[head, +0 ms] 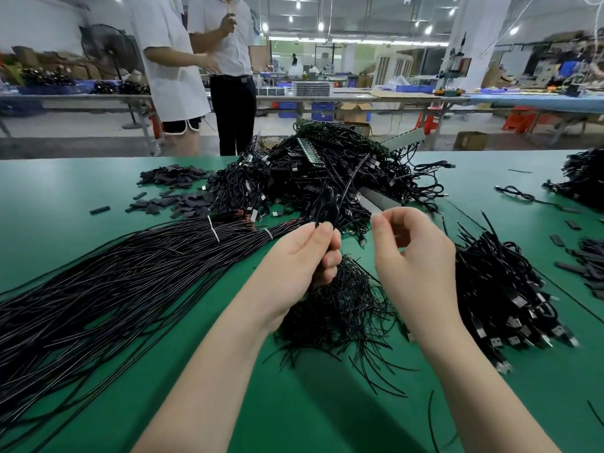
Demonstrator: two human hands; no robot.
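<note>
Left hand (307, 253) clenched round black cable (327, 204). Loop lifted mid-scene above green table (65, 197), clear of far tangled pile (327, 165), likely for bundling. Right hand (411, 253) just right, fingers curled, tips pinched. Blur hides whether it grips anything.

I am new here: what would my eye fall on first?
The two hands at centre: the left hand grips a looped black cable, the right hand is raised beside it. On the green table, a long tied bundle lies left and a tangled pile behind.
</note>
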